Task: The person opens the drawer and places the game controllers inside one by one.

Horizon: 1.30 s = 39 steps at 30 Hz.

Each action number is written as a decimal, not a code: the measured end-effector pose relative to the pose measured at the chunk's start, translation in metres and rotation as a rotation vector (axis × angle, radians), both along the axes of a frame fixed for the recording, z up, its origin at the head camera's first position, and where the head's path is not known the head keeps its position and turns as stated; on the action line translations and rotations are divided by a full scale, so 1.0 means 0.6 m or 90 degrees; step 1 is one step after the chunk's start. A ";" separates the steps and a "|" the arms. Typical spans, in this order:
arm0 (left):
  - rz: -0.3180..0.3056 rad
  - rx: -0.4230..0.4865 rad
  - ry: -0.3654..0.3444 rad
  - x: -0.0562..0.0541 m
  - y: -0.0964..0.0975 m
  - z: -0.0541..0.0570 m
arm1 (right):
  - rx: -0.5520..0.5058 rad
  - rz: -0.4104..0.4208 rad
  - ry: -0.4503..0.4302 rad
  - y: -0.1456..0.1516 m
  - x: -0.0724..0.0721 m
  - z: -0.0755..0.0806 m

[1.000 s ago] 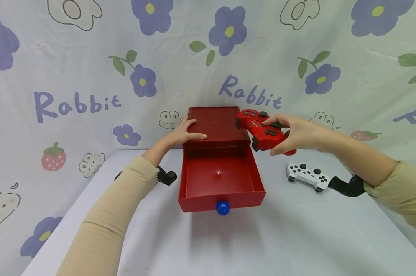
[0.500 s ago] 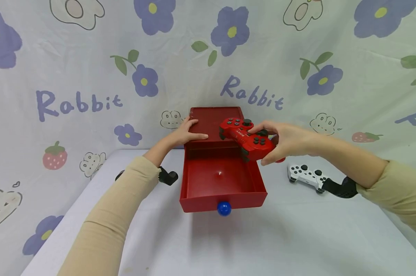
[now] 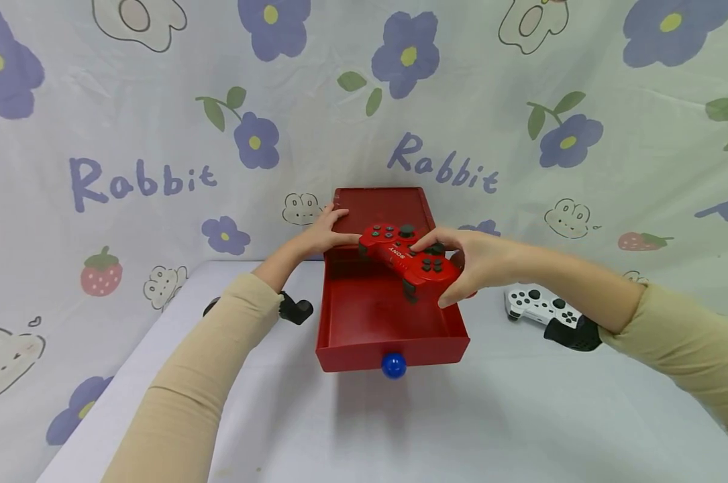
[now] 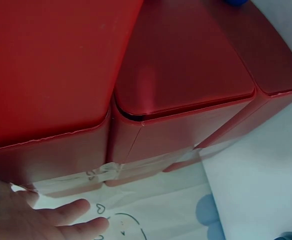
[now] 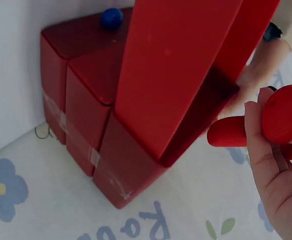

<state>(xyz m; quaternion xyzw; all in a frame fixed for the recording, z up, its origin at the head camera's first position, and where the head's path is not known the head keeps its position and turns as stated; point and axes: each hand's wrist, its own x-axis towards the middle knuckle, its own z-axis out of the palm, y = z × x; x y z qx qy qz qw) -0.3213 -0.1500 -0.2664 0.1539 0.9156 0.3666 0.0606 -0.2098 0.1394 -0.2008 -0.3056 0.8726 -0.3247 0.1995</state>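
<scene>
A red game controller with dark sticks and buttons is held in my right hand, over the pulled-out drawer. The red drawer has a blue round knob on its front and slides out of a red cabinet. My left hand rests on the cabinet's top at its left side, fingers spread. In the left wrist view those fingers stretch beside the cabinet's wall. The right wrist view shows the controller's rounded red grips between my fingers and thumb.
A white game controller lies on the white table to the right, partly behind my right wrist's camera mount. Another dark-and-light object is mostly hidden behind my left sleeve. A flower-printed cloth hangs behind the cabinet.
My right hand has carried the red controller left and down, from the cabinet's right side to over the drawer. My left hand stays on the cabinet.
</scene>
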 end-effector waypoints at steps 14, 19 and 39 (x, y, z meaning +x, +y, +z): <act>0.016 -0.001 0.005 0.003 0.002 0.001 | -0.001 0.107 0.000 -0.021 -0.008 -0.029; 0.015 0.008 0.004 0.001 0.003 0.000 | 0.006 0.114 -0.013 -0.031 -0.016 -0.044; 0.018 0.007 -0.003 0.001 0.005 0.002 | 0.076 0.168 0.036 -0.060 -0.048 -0.085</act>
